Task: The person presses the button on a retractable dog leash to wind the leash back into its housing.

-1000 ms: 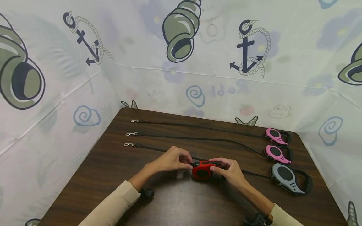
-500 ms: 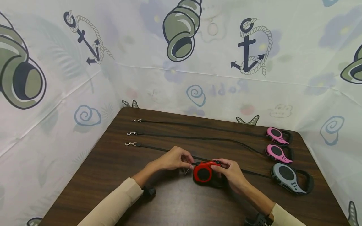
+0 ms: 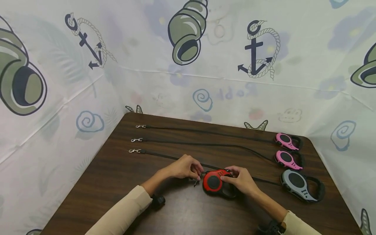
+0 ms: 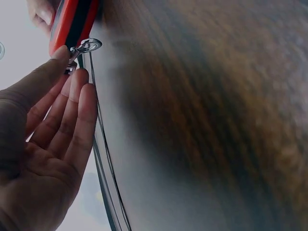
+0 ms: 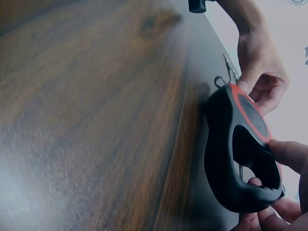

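A red and black retractable dog leash [image 3: 212, 181] is near the middle of the table, its black loop handle [image 5: 243, 190] toward the right. My right hand [image 3: 241, 180] grips it at the handle end, thumb on the red face and fingers behind. At its other end my left hand [image 3: 185, 168] pinches the leash's metal snap hook [image 4: 86, 46] between thumb and fingertips. In the left wrist view the other fingers of that hand extend loosely below the hook. The hook hangs just left of the leash's casing.
Behind the hands lie three stretched-out leashes: two with pink casings [image 3: 284, 141], one with a grey casing [image 3: 296, 181], all at the right. Their cords run left to metal hooks [image 3: 135, 150]. Printed cloth [image 3: 164, 85] walls the brown table [image 3: 117, 192] at the back and sides.
The red leash has tilted so its face and handle show more, and it has shifted slightly right and nearer. The metal hook now shows below my left fingertips.
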A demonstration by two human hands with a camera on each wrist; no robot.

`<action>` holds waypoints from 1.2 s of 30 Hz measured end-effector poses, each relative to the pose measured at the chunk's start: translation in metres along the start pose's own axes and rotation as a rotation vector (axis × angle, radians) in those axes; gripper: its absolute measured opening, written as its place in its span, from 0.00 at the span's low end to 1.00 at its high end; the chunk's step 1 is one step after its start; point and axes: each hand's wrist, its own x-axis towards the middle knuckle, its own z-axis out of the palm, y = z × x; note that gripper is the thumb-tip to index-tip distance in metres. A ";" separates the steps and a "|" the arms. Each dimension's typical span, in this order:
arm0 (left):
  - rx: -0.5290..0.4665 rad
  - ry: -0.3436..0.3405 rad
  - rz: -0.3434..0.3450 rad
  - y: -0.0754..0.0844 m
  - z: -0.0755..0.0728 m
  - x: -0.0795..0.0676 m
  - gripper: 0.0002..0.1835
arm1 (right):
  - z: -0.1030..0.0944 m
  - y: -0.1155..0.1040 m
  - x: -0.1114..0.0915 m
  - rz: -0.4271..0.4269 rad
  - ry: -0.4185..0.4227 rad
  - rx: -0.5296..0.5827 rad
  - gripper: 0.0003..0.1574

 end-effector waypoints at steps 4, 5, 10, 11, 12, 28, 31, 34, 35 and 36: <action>0.042 -0.002 -0.007 -0.001 0.004 0.002 0.11 | 0.000 0.003 0.003 -0.007 0.024 -0.091 0.28; 0.052 0.001 -0.010 -0.001 0.004 0.003 0.10 | 0.000 0.004 0.004 -0.006 0.029 -0.109 0.27; 0.089 0.006 -0.022 -0.002 0.008 0.004 0.09 | 0.001 0.008 0.003 -0.015 0.041 -0.181 0.27; 0.095 0.005 -0.021 -0.001 0.008 0.004 0.09 | 0.001 0.008 0.003 -0.016 0.039 -0.190 0.27; 0.099 0.004 -0.018 -0.002 0.009 0.004 0.09 | 0.001 0.007 0.003 -0.021 0.039 -0.199 0.27; 0.125 0.018 0.002 -0.006 0.007 0.000 0.09 | 0.001 0.006 0.000 -0.083 0.114 -0.303 0.28; 0.133 0.031 0.014 -0.007 0.005 -0.003 0.08 | -0.005 0.004 -0.003 -0.091 0.102 -0.281 0.30; 0.143 0.066 0.037 -0.007 0.000 -0.008 0.09 | -0.014 0.005 -0.007 -0.114 0.086 -0.250 0.30; 0.147 0.078 0.049 -0.007 -0.002 -0.009 0.09 | -0.018 0.006 -0.008 -0.127 0.080 -0.244 0.30; 0.153 0.091 0.062 -0.007 -0.004 -0.011 0.10 | -0.021 0.007 -0.009 -0.139 0.074 -0.238 0.30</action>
